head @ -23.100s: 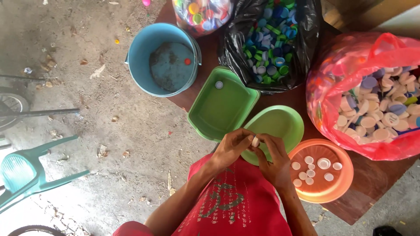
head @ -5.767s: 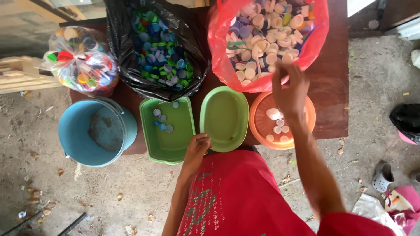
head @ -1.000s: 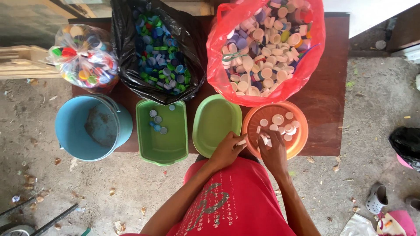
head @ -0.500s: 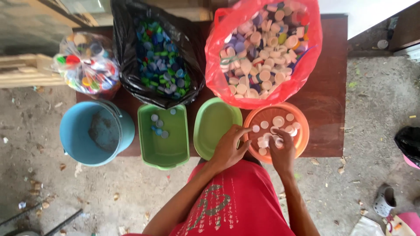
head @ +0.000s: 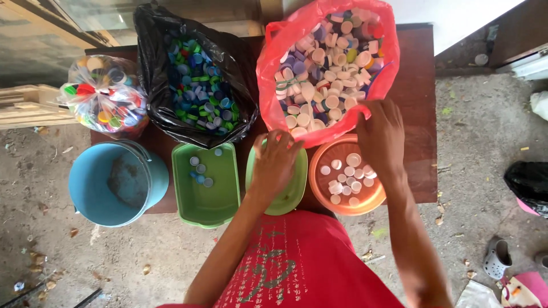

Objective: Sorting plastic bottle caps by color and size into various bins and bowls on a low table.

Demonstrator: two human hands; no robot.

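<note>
Your left hand (head: 278, 162) is hovering over the oval bowl (head: 294, 191), fingers curled; contents cannot be told. Your right hand (head: 381, 134) is gripping the red bag (head: 274, 63) rim at the surface's near edge. Pulling may spill caps (head: 319, 74). The orange bowl (head: 319, 197) is holding white caps.

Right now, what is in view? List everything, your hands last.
red bag: 1, red, table's far right, holds pale caps
black bag: 1, black, far middle, blue and green caps
clear bag: 1, far left, mixed caps
bucket: 1, blue, left
green tub: 1, rectangular, few caps
green bowl: 1, oval, under left hand
orange bowl: 1, white caps
table: 1, brown
left hand: at red bag's near edge
right hand: on red bag's rim
</note>
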